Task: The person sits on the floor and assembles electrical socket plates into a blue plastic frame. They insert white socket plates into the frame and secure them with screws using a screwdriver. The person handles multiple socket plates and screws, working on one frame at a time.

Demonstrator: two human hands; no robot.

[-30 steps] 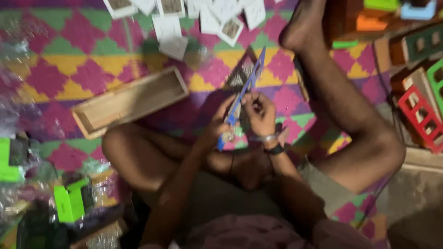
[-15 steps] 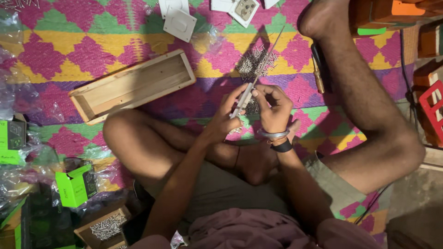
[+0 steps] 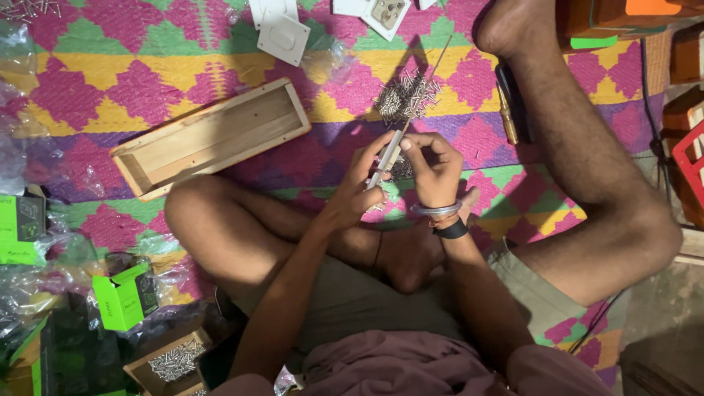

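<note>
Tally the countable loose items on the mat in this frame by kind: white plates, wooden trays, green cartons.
White switch plates, some cut off by the top edge: 4
Long wooden tray: 1
Small wooden tray of screws: 1
Bright green cartons: 2
Total: 8

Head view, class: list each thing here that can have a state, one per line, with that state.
Left hand: closed on the thin white piece.
Right hand: pinching the same piece from its other side.
Wooden tray: lying flat, open top, nothing inside.
Screw pile: loose on the mat.
Green box: flap open.
</note>
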